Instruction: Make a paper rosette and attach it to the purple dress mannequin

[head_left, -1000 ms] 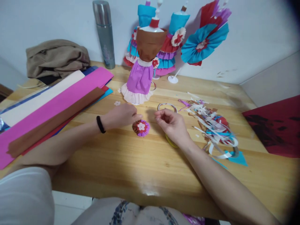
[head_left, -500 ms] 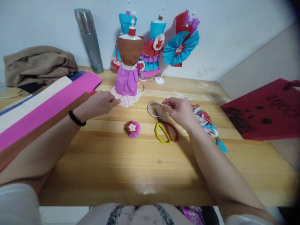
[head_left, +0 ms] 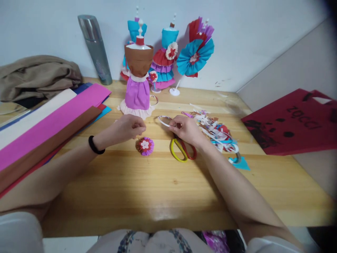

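My right hand (head_left: 186,129) pinches the edge of a thin white ring (head_left: 163,121), over the blades of the scissors. The scissors' yellow and red handles (head_left: 179,150) show below it. My left hand (head_left: 130,128) has its fingers curled together above the rosette, and whether anything is in them is too small to tell. A purple and brown rosette with a pale flower centre (head_left: 145,146) lies on the table. Behind my left hand stands a small dress form (head_left: 138,92) with a brown top, purple skirt and pale ruffle.
Three more paper-dressed forms (head_left: 165,66) stand by the wall, near a grey bottle (head_left: 98,52). Coloured sheets (head_left: 58,123) and a brown cloth (head_left: 39,75) lie left. Right are paper scraps (head_left: 219,133) and a red bag (head_left: 292,123).
My right hand has lifted the ring off the table and moved it left and toward me. My left hand has come closer to the rosette. The view has shifted slightly.
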`<state>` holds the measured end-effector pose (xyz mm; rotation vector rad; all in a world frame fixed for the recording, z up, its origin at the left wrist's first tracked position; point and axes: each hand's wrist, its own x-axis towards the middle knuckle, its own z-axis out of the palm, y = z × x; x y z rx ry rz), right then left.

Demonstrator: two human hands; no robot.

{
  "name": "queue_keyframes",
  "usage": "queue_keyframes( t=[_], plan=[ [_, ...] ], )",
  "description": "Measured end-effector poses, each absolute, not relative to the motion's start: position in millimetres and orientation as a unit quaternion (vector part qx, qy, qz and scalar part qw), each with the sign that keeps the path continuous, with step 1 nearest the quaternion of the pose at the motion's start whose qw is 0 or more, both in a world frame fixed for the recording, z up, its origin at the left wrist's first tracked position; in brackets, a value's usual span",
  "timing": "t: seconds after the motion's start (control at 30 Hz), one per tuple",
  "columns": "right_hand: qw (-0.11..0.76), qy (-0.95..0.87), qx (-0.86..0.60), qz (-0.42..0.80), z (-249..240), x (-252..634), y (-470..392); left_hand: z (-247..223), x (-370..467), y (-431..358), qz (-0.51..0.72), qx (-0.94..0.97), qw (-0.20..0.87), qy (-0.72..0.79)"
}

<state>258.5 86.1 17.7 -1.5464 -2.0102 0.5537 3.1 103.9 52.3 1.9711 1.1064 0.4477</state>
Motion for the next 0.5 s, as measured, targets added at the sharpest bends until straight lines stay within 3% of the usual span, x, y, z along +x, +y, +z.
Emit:
queue_keyframes(
  t=[0.1,0.2,0.5],
  plan=[
    [0.337,-0.673,-0.523,0.399,26.9,265.2,81.7,46.7,4.0,105.6,0.229,0.730,0.451,0.459],
    [0.362,-0.608,-0.484,0.514,31.5,266.3,76.6,41.9,4.0,107.1,0.260,0.725,0.446,0.456],
    [0.383,-0.560,-0.452,0.579,27.9,261.6,76.0,33.7,2.5,106.1,0.260,0.745,0.456,0.412]
  ],
)
